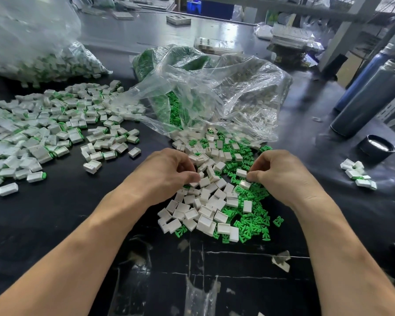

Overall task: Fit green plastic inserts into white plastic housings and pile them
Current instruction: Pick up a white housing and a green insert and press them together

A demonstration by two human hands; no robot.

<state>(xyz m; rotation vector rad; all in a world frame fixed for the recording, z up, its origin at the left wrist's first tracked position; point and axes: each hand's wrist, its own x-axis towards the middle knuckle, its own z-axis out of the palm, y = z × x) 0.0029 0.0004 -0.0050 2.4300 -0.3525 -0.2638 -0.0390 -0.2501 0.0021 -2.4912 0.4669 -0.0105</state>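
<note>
A heap of loose white housings (205,201) and green inserts (251,222) lies on the black table in front of me. My left hand (169,172) hovers over the heap's left side with curled fingers, thumb and fingertips pinching a white housing (201,175). My right hand (281,172) is on the right side, its curled fingers touching a white housing (245,184) that lies on green inserts. A wide pile of assembled white-and-green pieces (43,133) spreads at the left.
A clear bag (214,92) holding green inserts and white housings lies open behind the heap. Another full bag (32,46) sits at the far left. A black tape roll (376,148), a small cluster of housings (358,174) and dark cylinders (369,99) stand at the right.
</note>
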